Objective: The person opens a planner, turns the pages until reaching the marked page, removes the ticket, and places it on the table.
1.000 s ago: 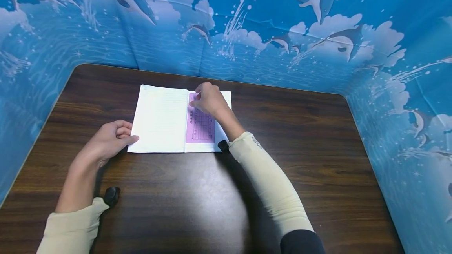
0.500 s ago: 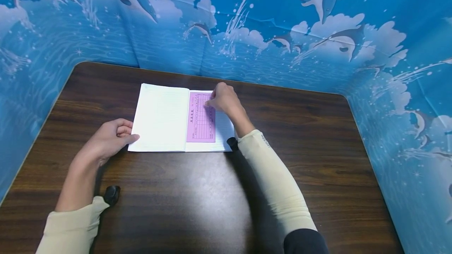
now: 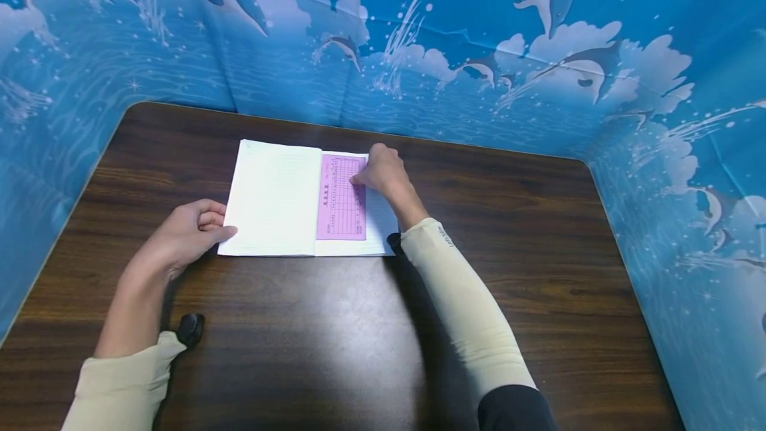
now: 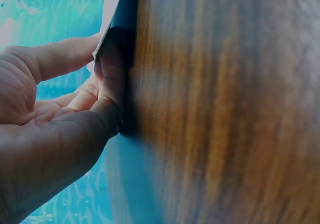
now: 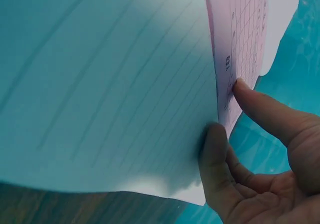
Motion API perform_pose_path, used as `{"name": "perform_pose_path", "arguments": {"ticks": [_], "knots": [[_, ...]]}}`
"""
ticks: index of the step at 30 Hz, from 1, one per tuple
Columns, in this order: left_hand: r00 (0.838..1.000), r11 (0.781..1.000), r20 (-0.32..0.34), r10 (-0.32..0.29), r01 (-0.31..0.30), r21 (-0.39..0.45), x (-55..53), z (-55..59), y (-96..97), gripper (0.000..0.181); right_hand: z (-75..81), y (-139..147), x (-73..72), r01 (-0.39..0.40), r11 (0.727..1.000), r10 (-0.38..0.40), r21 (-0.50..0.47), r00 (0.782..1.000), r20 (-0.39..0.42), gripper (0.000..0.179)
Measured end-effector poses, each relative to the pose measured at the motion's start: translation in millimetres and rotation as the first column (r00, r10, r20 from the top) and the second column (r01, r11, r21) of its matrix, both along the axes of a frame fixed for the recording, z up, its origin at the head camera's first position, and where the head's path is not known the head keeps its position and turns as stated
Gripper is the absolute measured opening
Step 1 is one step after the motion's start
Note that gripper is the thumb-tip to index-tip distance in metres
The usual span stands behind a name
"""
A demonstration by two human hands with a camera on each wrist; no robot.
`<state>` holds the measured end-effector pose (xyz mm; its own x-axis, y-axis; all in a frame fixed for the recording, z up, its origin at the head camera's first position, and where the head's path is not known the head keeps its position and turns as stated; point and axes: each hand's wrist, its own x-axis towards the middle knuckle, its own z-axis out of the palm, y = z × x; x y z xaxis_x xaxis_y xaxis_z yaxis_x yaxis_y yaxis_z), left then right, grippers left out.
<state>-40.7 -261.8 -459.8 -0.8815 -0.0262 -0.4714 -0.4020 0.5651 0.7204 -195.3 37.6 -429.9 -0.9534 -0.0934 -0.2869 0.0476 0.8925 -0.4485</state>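
Note:
An open notebook [image 3: 269, 198] with ruled white pages lies on the table. On its right page rests a pink printed form [image 3: 341, 211] with a grid of lines. My left hand [image 3: 188, 235] holds the notebook's lower left edge. In the left wrist view, that hand [image 4: 60, 94] has its thumb and fingers on either side of the notebook edge [image 4: 111, 14]. My right hand [image 3: 383, 171] pinches the form's upper right edge. In the right wrist view the thumb of the right hand [image 5: 270, 159] lies on the form [image 5: 240, 34], with the index finger at its edge.
The dark wood table [image 3: 335, 351] extends around the notebook. Behind and beside it hangs a blue curtain [image 3: 287, 38] printed with dolphins. A black wrist camera [image 3: 190, 331] sits at the left cuff.
My right hand has moved right, from over the pink form's top to its right edge, uncovering more of the grid. The form and my left hand stay about where they were.

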Motion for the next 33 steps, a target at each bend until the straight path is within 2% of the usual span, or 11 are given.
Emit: {"name": "perform_pose_path", "arguments": {"ticks": [6,14,20,23,27,33], "knots": [[1.0,1.0,-0.005,0.002,-0.002,-0.003,0.3,-0.7,0.3,0.06,0.8,-3.5,2.6,0.002,1.0,-0.002,0.018,1.0,-0.018,0.035],[1.0,1.0,-0.009,-0.005,0.005,-0.011,-0.3,-1.8,0.5,0.059,1.4,-4.9,1.2,0.032,0.999,-0.032,-0.012,0.999,0.027,0.028],[1.0,1.0,-0.004,-0.004,0.004,-0.012,0.2,-1.5,0.6,0.06,0.8,-2.9,-3.8,0.013,0.999,-0.009,-0.037,0.996,0.094,0.023],[1.0,1.0,-0.007,-0.002,0.002,-0.013,-0.1,-1.1,0.4,0.06,-20.3,-1.7,-23.5,-0.03,0.999,0.029,0.01,0.994,0.104,0.023],[1.0,1.0,-0.014,0.002,-0.002,-0.012,-0.6,-0.8,0.2,0.06,-59.4,-1.2,-54.0,-0.089,0.995,0.084,0.055,0.992,0.09,0.028],[1.0,1.0,-0.018,0.004,-0.005,-0.013,-0.7,-1.7,0.7,0.059,-76.3,-2.6,-62.8,-0.109,0.992,0.103,0.06,0.99,0.096,0.027]]}}
